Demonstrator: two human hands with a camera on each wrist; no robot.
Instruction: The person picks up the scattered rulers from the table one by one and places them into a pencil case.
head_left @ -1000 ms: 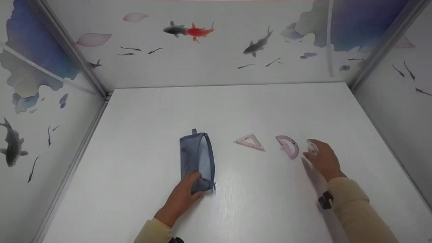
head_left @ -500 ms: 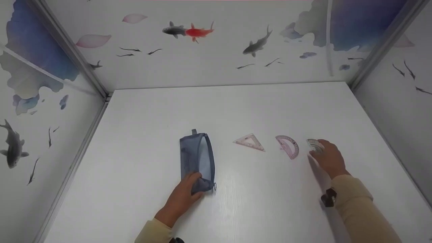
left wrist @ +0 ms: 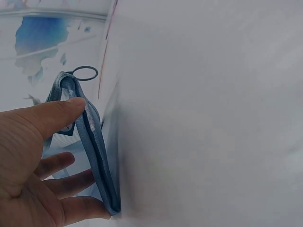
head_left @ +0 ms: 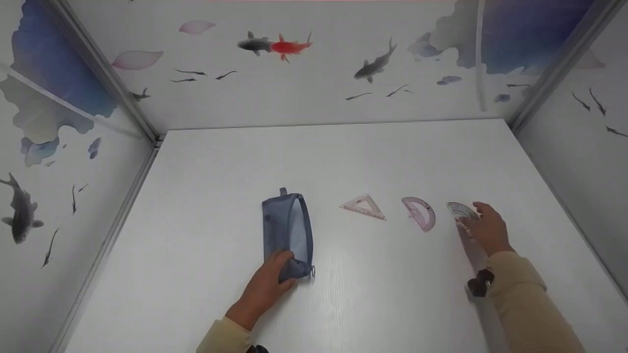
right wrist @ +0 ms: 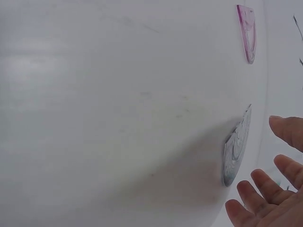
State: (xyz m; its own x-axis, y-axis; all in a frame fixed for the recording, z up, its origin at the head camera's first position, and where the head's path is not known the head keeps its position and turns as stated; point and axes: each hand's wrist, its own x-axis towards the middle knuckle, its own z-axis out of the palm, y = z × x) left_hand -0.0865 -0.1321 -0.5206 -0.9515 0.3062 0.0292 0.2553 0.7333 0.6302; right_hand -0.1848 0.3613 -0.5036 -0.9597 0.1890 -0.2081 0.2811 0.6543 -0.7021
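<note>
My left hand (head_left: 262,284) grips the near end of a blue-grey zip pencil case (head_left: 276,223), which lies with its mouth unzipped. In the left wrist view the thumb presses the zip edge (left wrist: 97,156), and the other fingers reach behind the cloth. A ring pull (left wrist: 85,73) sticks out at the case's end. On the right, my right hand (head_left: 488,229) hovers over a clear protractor (head_left: 458,209), partly covering it in the head view. From the right wrist, this protractor (right wrist: 236,151) lies flat on the table, with spread fingers (right wrist: 253,198) apart from it.
Between the case and the clear protractor lie a pinkish set square (head_left: 364,207) and a pink protractor (head_left: 419,214). The white table (head_left: 221,162) is enclosed by printed panels (head_left: 314,93) at the back and both sides.
My right hand has let go of the clear protractor and drawn a little to the right, its fingers spreading. More of that protractor shows. My left hand and the pencil case have stayed put.
</note>
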